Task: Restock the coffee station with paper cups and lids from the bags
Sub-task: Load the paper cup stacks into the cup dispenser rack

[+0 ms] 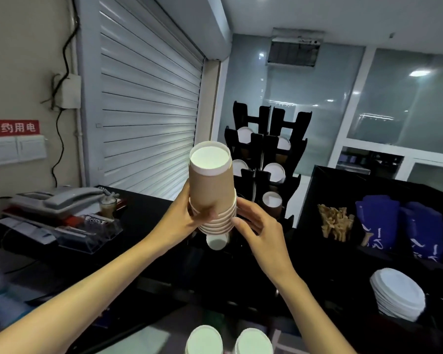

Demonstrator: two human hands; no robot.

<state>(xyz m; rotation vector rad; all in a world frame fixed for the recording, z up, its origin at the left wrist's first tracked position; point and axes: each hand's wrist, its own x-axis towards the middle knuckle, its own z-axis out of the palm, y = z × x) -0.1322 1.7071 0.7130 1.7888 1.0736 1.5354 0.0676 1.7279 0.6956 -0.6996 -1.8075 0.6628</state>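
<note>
cups: nested brown stack, upside down, white base up, held in the air above the desk, in front of the rack
left hand: grip curled round the lower rims of the stack from the left, thumb on the front
right hand: fingers spread and fairly straight, tips touching the right side of the rims; grip not closed round the stack
rack: black, tiered, on the desk behind the stack; its slots show round white cup ends, top slots bare
loose cup: white end showing just under the held stack, low in the rack; cannot tell how it sits
lids: white pile at lower right, well apart from the hands
near cups: two white rounds and at the bottom edge
bin: black box right of the rack, holding brown stirrers and blue packs
phone: grey, far left on the desk
</note>
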